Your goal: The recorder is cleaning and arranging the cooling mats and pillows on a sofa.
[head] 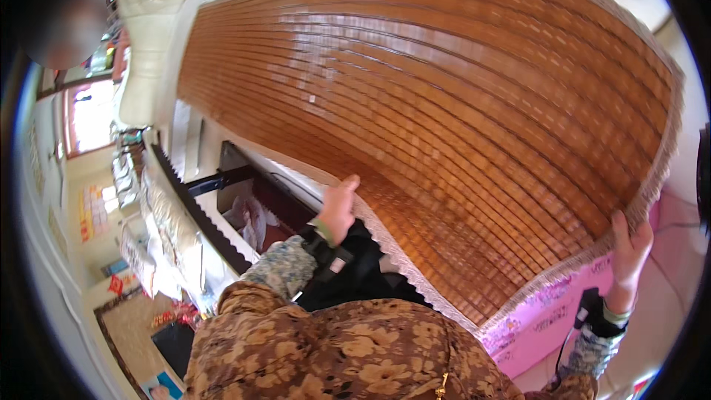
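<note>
A glossy brown seat mat of small bamboo-like tiles point(411, 105), edged with fringed beige fabric, covers a wide surface before me. My left hand point(338, 208) rests at its near left edge, fingers on the border. On the near right corner, my right hand point(631, 247) grips the fabric edge, with the thumb on top and other fingers partly hidden. Where the mat meets what lies beneath cannot be seen. Both wrists bear black straps over patterned sleeves.
A pink printed box point(541, 319) stands beneath the right edge. Cream padded upholstery point(147, 50) borders the far left side. A dark-framed table point(200, 219) with plastic-covered things stands left. A person's blurred head is at the upper left.
</note>
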A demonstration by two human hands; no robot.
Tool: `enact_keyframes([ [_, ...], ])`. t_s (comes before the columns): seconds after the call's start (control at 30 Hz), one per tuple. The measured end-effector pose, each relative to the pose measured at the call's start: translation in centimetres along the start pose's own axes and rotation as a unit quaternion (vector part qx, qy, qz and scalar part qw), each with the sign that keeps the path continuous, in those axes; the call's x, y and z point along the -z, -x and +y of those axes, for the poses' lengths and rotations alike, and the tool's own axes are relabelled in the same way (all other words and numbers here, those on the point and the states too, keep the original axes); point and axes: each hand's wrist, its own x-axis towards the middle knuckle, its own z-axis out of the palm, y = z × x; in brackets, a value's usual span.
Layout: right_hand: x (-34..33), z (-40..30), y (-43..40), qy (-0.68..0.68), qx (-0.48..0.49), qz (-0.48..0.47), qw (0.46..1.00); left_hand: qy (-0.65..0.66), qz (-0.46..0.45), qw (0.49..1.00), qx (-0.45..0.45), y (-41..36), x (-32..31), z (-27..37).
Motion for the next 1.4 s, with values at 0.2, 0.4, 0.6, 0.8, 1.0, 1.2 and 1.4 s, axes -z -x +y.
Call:
enact_keyframes([
  [0.2,1.7,21.9,-5.3,0.167,-0.183,0.028,0.968,-0.215,-0.016,0.967,0.135,-4.5,3.8,-10.1],
  [0.4,5.4,34.7,-1.3,0.341,-0.153,0.096,0.923,-0.262,-0.181,0.947,-0.052,-4.1,1.7,-8.4],
  [0.6,-2.6,28.1,8.4,0.277,-0.239,-0.045,0.930,-0.250,-0.178,0.948,-0.080,-2.4,5.7,-4.8],
  [0.8,-4.6,27.7,19.3,0.102,-0.420,-0.021,0.902,-0.308,-0.203,0.923,-0.107,-0.9,9.8,-2.4],
  [1.0,-7.7,23.4,21.4,-0.005,-0.411,-0.031,0.911,-0.368,-0.081,0.922,-0.091,2.4,16.3,-1.0],
  [1.2,-6.7,20.1,23.2,-0.038,-0.379,0.045,0.924,-0.416,-0.141,0.888,-0.133,0.5,18.6,0.7],
  [1.4,-9.2,18.1,29.0,-0.052,-0.475,0.093,0.873,-0.336,-0.215,0.892,-0.212,-2.2,21.4,5.1],
])
